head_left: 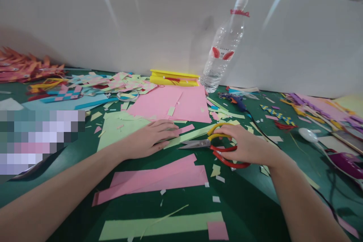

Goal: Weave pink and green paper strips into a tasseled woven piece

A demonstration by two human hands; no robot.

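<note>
My right hand (244,143) grips a pair of scissors (198,143) with one yellow and one red handle loop. Their blades point left, lying just below a pale green paper strip (195,134). My left hand (154,136) rests flat with its fingers stretched out, the fingertips at the strip's left end and beside a small pink paper piece (185,128). Under its wrist is a light green sheet (121,124). Nearer to me lie overlapping pink strips (159,177), then a wide green strip (170,225) with a pink square (217,230) at its right end.
A clear plastic bottle (224,45) leans against the white wall behind a pink sheet (170,102). Paper scraps (121,83) heap at the back left. A glue gun (235,100) with a black cord lies right of centre. A purple device (346,162) sits far right.
</note>
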